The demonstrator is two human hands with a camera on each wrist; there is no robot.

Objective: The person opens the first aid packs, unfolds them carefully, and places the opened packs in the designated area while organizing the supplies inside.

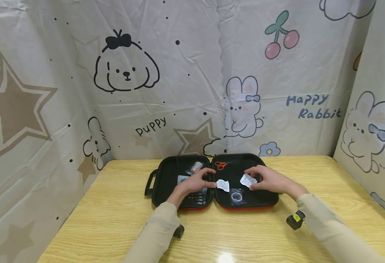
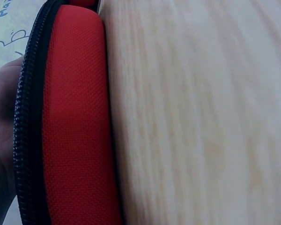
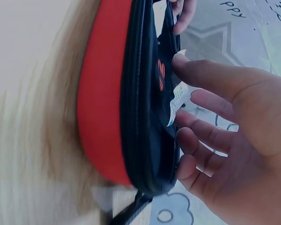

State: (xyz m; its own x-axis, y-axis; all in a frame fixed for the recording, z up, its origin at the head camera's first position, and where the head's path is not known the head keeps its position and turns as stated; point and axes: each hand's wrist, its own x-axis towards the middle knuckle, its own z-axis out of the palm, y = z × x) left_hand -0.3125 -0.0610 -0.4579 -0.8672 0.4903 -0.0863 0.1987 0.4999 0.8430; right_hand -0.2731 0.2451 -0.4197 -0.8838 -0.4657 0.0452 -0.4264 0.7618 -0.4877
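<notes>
In the head view, my left hand (image 1: 197, 181) reaches over the middle of an unfolded black case (image 1: 256, 160). Its thumb tip is right at the left edge of a small white sachet (image 1: 223, 185), with the index finger apart from the thumb. My right hand (image 1: 269, 179) holds another white sachet (image 1: 248, 180) between thumb and fingers above the right half. The right wrist view shows this printed sachet (image 3: 179, 99) in front of the curled fingers. The case's red outer side (image 2: 77, 112) fills much of the left wrist view, hiding most of the left hand.
Orange-handled scissors (image 1: 221, 166) lie at the back of the right half, and a clear bag with a white ring (image 1: 236, 197) near its front. In the left half are a clear-wrapped white roll (image 1: 197, 166) and several packets. Wooden tabletop (image 1: 113, 219) surrounds the case; a printed curtain (image 1: 186, 73) hangs behind.
</notes>
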